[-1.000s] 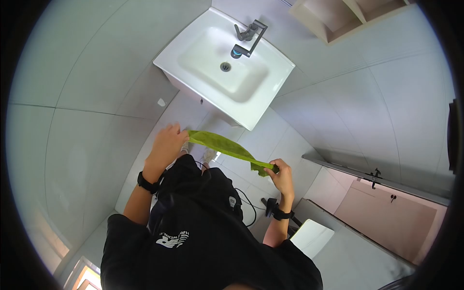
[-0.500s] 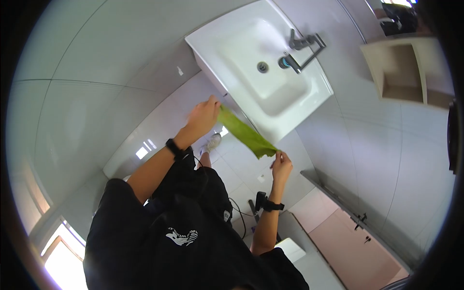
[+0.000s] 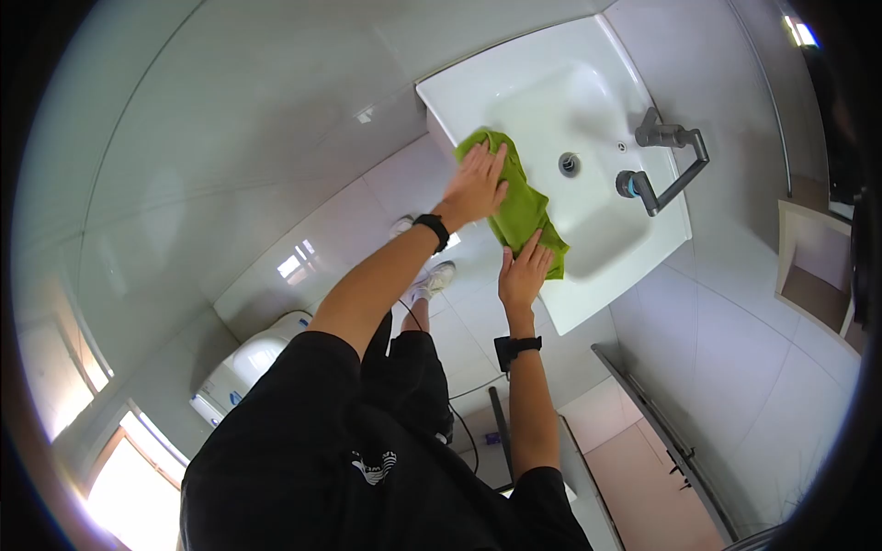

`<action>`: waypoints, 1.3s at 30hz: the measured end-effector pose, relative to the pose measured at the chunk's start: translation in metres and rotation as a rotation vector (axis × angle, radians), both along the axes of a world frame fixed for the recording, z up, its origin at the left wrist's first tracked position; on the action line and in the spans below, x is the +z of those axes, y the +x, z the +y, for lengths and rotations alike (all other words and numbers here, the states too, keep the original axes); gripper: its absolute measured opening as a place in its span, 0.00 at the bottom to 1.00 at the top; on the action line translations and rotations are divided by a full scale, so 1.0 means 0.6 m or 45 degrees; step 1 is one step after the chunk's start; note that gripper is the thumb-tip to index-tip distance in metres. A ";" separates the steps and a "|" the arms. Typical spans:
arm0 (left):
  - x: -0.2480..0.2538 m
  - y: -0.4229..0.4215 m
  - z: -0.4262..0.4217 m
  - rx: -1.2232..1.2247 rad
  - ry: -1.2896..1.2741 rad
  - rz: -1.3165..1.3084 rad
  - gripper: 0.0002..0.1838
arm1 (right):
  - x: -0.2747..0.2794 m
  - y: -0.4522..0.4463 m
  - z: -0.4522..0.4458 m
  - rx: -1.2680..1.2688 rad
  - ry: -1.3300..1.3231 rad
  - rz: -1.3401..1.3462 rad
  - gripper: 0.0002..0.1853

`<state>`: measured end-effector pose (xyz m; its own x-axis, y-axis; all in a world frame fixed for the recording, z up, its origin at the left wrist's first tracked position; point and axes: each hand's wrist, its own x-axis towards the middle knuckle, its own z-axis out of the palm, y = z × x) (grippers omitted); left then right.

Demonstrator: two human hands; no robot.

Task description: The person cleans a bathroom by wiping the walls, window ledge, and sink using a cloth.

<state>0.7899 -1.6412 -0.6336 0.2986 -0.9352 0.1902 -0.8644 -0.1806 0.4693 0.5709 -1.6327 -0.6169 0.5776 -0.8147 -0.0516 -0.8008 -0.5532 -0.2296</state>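
Observation:
A green cloth lies spread along the near rim of the white washbasin, with one side reaching over the basin's inner slope. My left hand rests flat on the cloth's upper part, fingers stretched out and a little apart. On its lower end lies my right hand, also flat with the fingers extended. Neither hand is closed around the fabric. Beyond the cloth, the drain shows in the basin floor.
A grey folding faucet stands on the basin's far side. An open shelf hangs on the wall at the right. At the lower left is a white toilet. A cable runs down beside my legs.
The cloth, held stretched in the air between both hands before, now lies on the basin's near rim. Both hands have moved forward and flattened onto it. The view has shifted too.

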 end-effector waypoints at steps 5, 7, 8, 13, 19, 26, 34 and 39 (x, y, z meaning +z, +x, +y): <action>0.017 0.181 -0.024 -0.158 0.247 -0.144 0.38 | 0.000 0.126 -0.032 0.204 0.002 0.016 0.41; 0.022 0.240 -0.030 -0.180 0.234 -0.242 0.37 | 0.003 0.187 -0.052 0.272 -0.014 -0.003 0.41; 0.024 0.256 -0.037 -0.192 0.232 -0.289 0.37 | 0.007 0.213 -0.062 0.286 -0.055 -0.017 0.42; 0.039 0.268 -0.055 -0.232 0.399 -0.236 0.35 | 0.003 0.294 -0.091 0.330 -0.080 -0.056 0.42; 0.041 0.267 -0.070 -0.258 0.525 -0.391 0.36 | -0.007 0.325 -0.083 0.261 -0.099 -0.048 0.37; 0.018 0.263 -0.065 -0.215 0.500 -0.284 0.37 | 0.005 0.312 -0.081 0.275 -0.029 -0.206 0.39; 0.018 0.088 0.042 -0.567 0.359 -0.251 0.40 | 0.020 0.067 -0.005 0.040 0.257 -0.253 0.37; 0.063 -0.112 0.062 -1.024 0.413 -0.094 0.39 | 0.016 -0.119 0.051 -0.336 0.251 -0.138 0.34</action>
